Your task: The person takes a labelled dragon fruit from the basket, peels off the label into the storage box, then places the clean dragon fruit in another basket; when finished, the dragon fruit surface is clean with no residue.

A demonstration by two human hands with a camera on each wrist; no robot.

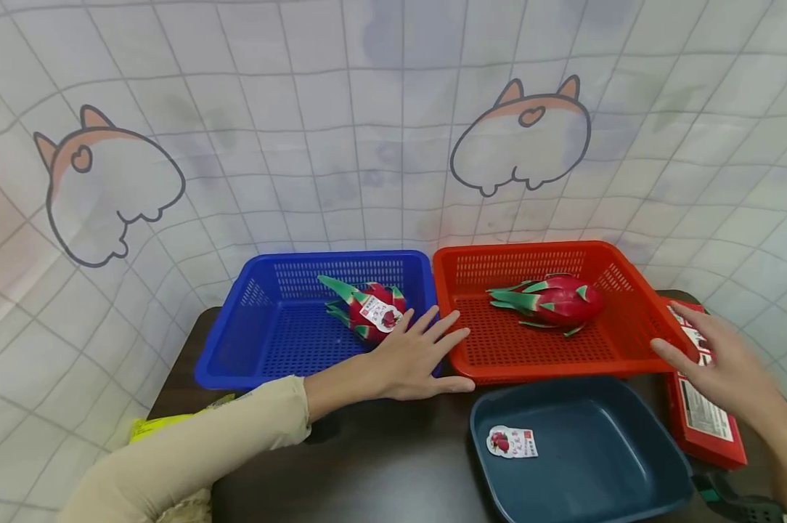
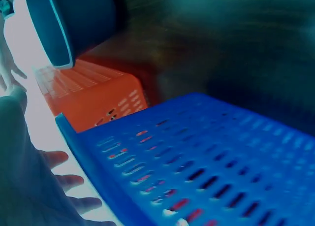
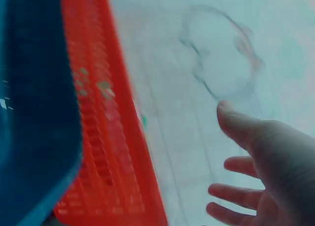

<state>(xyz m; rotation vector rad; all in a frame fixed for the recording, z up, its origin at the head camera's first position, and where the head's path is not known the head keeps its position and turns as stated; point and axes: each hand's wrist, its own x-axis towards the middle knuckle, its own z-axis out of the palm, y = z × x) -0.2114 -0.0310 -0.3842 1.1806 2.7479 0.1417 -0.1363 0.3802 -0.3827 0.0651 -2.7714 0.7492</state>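
My left hand spreads its straight fingers over the near right corner of a blue basket, holding nothing. In that basket lies a pink-red dragon fruit with a white label; my fingertips overlap its edge in the head view, and contact cannot be told. Another dragon fruit, green leaves to the left, lies in the red basket. At that basket's right end hovers my right hand, thumb and fingers apart; the right wrist view shows the hand gripping nothing. Nearer stands a dark blue tray.
A dragon fruit sticker sits in the dark tray. A red box lies right of it, partly under my right hand. Something yellow shows behind my left sleeve. A patterned cloth hangs behind the dark table.
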